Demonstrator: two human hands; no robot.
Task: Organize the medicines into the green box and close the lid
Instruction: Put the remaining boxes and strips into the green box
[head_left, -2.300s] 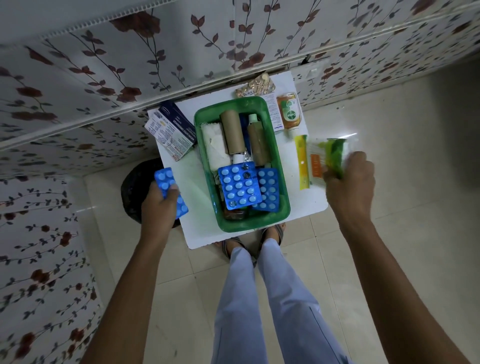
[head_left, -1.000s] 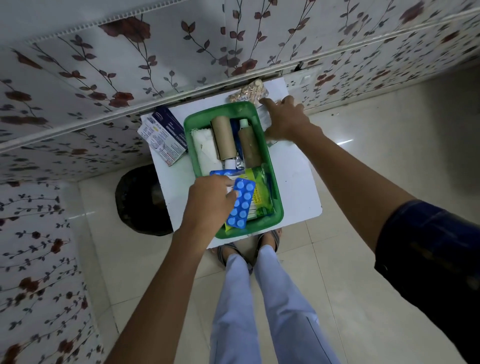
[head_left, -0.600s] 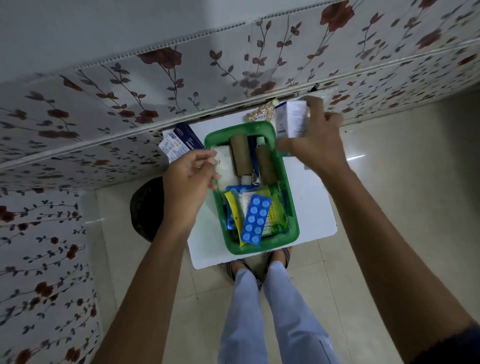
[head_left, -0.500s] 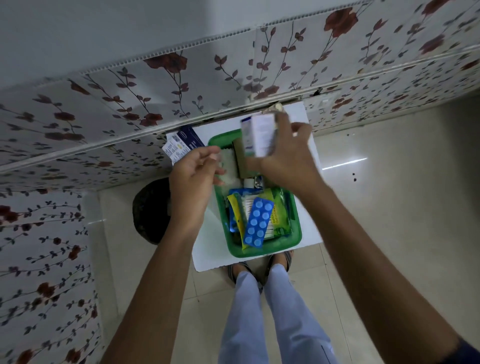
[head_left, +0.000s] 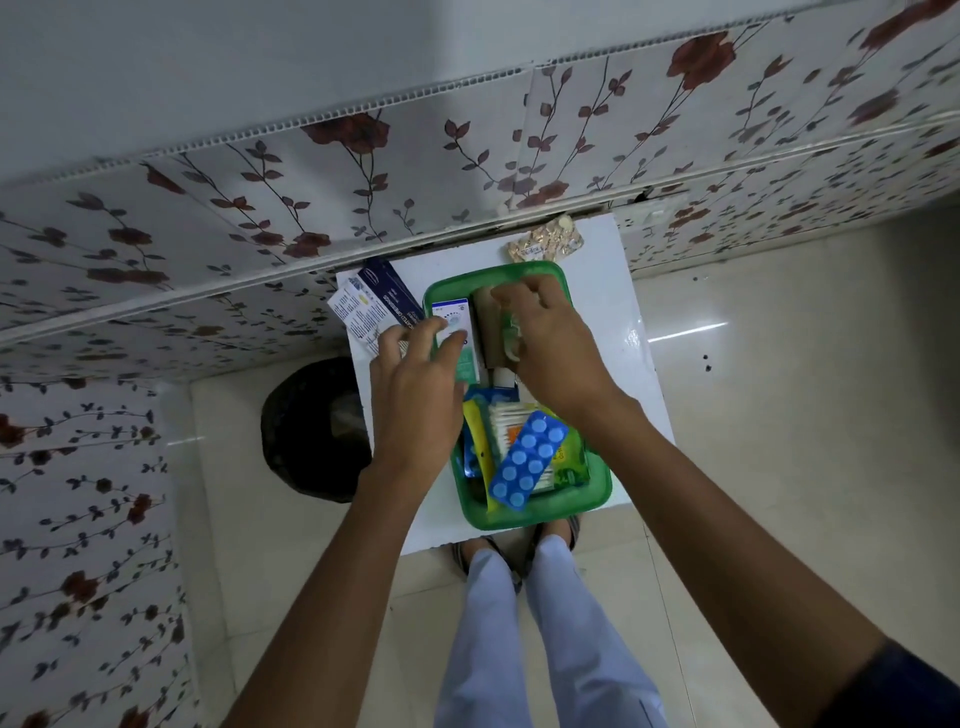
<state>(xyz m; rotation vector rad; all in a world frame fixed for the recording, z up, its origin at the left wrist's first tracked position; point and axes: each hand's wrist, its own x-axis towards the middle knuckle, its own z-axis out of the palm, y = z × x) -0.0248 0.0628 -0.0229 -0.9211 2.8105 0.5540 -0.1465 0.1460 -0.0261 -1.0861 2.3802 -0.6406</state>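
Observation:
The green box (head_left: 530, 519) stands on a small white table (head_left: 628, 301). In its near half lie a blue blister pack (head_left: 524, 462) and yellow and green sachets (head_left: 566, 462). At its far left lies a white and teal carton (head_left: 454, 325), with the thumb and forefinger of my left hand (head_left: 415, 384) on it. My right hand (head_left: 556, 343) reaches into the far end. It curls over a brown roll (head_left: 488, 332) and a bottle with a green label (head_left: 511, 332), which is mostly hidden under my palm. No lid is in sight.
A strip of tan pills (head_left: 545, 241) lies on the table behind the box. A dark blue carton with a leaflet (head_left: 382, 304) sits at the far left corner. A black bin (head_left: 311, 431) stands on the floor to the left. A flowered wall runs close behind.
My left hand put the blue blister pack in the box and moved to the far left. My right hand took items from the table's far right; the white carton now lies inside.

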